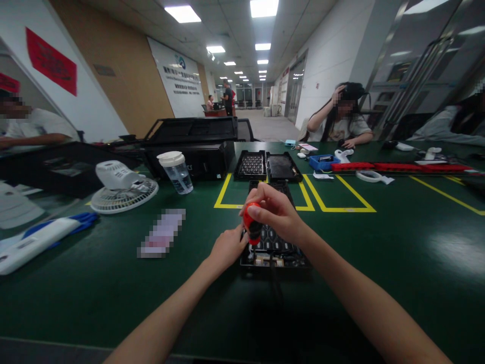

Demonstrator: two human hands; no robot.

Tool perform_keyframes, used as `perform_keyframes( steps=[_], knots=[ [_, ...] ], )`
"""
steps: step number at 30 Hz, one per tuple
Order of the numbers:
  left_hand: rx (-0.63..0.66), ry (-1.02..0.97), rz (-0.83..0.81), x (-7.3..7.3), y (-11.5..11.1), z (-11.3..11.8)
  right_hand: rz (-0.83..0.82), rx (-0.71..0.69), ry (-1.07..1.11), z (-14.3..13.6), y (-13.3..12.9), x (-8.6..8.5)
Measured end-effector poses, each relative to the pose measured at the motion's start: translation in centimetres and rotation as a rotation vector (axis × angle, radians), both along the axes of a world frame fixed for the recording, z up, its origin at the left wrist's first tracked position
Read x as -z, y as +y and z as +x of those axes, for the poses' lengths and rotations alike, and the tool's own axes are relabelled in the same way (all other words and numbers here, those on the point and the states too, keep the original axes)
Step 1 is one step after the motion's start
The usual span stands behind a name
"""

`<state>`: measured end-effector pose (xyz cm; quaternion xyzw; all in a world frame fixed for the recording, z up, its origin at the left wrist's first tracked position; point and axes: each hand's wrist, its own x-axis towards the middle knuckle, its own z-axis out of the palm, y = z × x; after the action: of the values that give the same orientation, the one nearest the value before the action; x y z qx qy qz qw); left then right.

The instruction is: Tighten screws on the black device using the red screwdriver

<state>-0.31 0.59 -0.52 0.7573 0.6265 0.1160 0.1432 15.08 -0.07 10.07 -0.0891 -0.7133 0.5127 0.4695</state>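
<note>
My right hand (278, 210) is wrapped round a screwdriver (252, 225) with a red and black handle, held upright with its lower end pointing down into an open black case (275, 262). Inside the case I see rows of dark rounded cells, with small pale parts along its near edge. My left hand (228, 247) lies at the case's left side, close to the screwdriver. Its fingers are drawn together, and their tips are hidden by the handle, so what they grip cannot be made out.
Behind the hands, a similar open case (250, 164) sits by yellow tape (223, 194). Leftward are a phone (162, 233), a water cup (176, 172), a white fan (123, 189) and a large black box (193, 159). A blue tray (322, 162) and tape roll (369, 176) lie right. Other people sit around.
</note>
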Motion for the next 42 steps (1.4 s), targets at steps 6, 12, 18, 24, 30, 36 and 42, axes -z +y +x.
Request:
perform_keyframes(
  steps=[6, 12, 18, 24, 30, 36, 42],
  knots=[
    [-0.045, 0.06, -0.061, -0.5, -0.2, 0.2, 0.014, 0.141, 0.023, -0.3, -0.3, 0.2],
    [-0.049, 0.092, -0.066, -0.6, -0.3, 0.3, 0.1, 0.305, 0.009, -0.4, -0.7, 0.3],
    [-0.051, 0.08, -0.043, -0.6, -0.5, 0.3, 0.207, 0.504, -0.056, -0.3, -0.7, 0.6],
    [-0.034, 0.073, -0.022, -0.5, -0.4, 0.3, 0.298, 0.734, -0.099, -0.5, -0.6, 0.9],
    [-0.034, 0.056, -0.025, -0.4, -0.4, 0.2, 0.345, 0.91, -0.073, -0.8, -0.8, 1.0],
    [-0.024, 0.065, -0.001, -0.1, -0.3, 0.1, 0.361, 1.0, -0.106, -0.8, -0.8, 1.3],
    [-0.016, 0.084, 0.007, 0.0, -0.2, 0.1, 0.359, 1.044, -0.1, -0.9, -0.9, 1.2]
  ],
)
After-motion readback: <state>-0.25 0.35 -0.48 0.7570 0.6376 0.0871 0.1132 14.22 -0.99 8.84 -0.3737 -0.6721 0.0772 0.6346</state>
